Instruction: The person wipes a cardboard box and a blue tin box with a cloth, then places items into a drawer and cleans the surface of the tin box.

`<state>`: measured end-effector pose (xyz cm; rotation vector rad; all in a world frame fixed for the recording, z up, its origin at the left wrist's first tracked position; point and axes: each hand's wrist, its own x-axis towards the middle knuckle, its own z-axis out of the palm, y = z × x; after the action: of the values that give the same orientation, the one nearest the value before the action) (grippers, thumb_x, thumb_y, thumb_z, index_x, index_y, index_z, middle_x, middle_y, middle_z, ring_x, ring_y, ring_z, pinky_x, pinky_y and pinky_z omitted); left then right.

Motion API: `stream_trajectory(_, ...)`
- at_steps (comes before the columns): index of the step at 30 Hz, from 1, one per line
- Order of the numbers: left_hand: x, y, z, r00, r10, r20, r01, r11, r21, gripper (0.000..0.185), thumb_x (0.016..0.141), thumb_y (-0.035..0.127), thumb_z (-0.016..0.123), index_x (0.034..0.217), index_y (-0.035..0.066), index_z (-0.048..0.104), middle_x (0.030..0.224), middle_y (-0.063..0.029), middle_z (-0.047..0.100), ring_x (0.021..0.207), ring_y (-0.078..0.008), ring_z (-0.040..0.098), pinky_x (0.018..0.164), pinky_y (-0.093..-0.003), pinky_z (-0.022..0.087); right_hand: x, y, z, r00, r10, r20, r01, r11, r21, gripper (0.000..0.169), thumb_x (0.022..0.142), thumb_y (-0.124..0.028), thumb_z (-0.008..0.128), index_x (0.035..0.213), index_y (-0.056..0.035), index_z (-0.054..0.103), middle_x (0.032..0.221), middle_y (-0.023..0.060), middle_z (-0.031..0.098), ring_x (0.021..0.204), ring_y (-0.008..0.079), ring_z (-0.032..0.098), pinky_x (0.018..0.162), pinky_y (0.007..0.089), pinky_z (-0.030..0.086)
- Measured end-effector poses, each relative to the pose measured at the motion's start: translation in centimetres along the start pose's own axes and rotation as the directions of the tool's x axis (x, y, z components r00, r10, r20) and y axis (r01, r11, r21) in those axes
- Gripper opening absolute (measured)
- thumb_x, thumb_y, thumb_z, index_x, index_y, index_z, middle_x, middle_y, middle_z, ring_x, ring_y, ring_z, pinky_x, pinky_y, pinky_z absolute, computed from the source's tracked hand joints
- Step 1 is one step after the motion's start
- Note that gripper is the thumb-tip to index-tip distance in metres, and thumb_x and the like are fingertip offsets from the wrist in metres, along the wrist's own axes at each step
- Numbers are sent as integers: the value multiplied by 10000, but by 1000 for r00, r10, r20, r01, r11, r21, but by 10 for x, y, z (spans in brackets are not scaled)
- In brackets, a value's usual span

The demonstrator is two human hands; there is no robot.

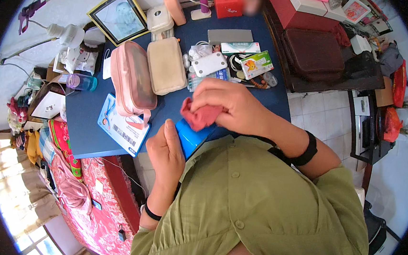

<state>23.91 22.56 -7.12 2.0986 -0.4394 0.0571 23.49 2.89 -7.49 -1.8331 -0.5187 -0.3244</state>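
My left hand (168,150) grips a glossy blue box-like object (192,139) by its side, just in front of the table's edge. A crumpled red cloth (200,115) is bunched in the fingers of my right hand (232,106), and it rests against the top of the blue object. The cloth and my hands cover part of that object, so its exact kind cannot be told. Beyond my hands lie a pink zippered pouch (130,76), a beige case (167,66) and a white device with round feet (209,64).
A blue-and-white printed card (122,132) lies under the pink pouch at the table's (84,136) left. Small boxes, cables and a bead bracelet (259,84) cluster past my right hand. Farther back stand a framed picture (119,14) and a pump bottle (172,4). A brown case (314,55) sits right.
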Motion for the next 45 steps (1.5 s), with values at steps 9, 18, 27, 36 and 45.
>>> stream_trajectory(9, -4, -13, -7, 995, -79, -59, 75, 995, -63, 406, 985, 198, 406, 632, -5, 416, 525, -71, 268, 478, -139, 245, 437, -338, 228, -54, 109, -26, 961, 270, -56, -275, 951, -139, 222, 707, 15, 555, 907, -49, 627, 918, 101, 582, 803, 257, 596, 772, 362, 468)
stream_trajectory(18, -3, -11, -8, 996, -47, -80, 46, 999, -9, 411, 982, 203, 412, 630, -8, 435, 513, -87, 280, 469, -166, 249, 438, -340, 245, -15, 25, -10, 939, 339, 62, -336, 940, -60, 209, 713, 33, 574, 899, -41, 634, 909, 100, 575, 749, 222, 594, 655, 291, 473)
stream_trajectory(27, -6, -20, -13, 990, -113, -84, 111, 993, -26, 447, 1001, 270, 380, 634, 17, 412, 571, 34, 340, 553, -64, 292, 476, -271, 258, -14, 23, -3, 990, 31, 140, -49, 991, 128, 245, 663, 91, 570, 873, -31, 604, 967, 74, 573, 886, 205, 557, 782, 300, 436)
stream_trajectory(36, -6, -22, -13, 987, -116, -108, 108, 991, -80, 445, 990, 238, 404, 615, -3, 414, 525, -50, 294, 501, -124, 266, 458, -327, 254, -59, 106, -29, 936, 343, -84, -352, 921, -165, 204, 663, 40, 550, 853, -27, 583, 866, 103, 575, 851, 251, 581, 785, 305, 444)
stream_trajectory(45, -3, -30, -18, 985, -142, -97, 134, 987, -91, 470, 1003, 307, 367, 640, 17, 441, 578, 31, 377, 565, -62, 314, 498, -255, 280, -4, -3, 10, 991, 25, 134, -26, 1000, 3, 263, 654, 85, 580, 890, -31, 598, 934, 97, 574, 904, 264, 578, 798, 322, 455)
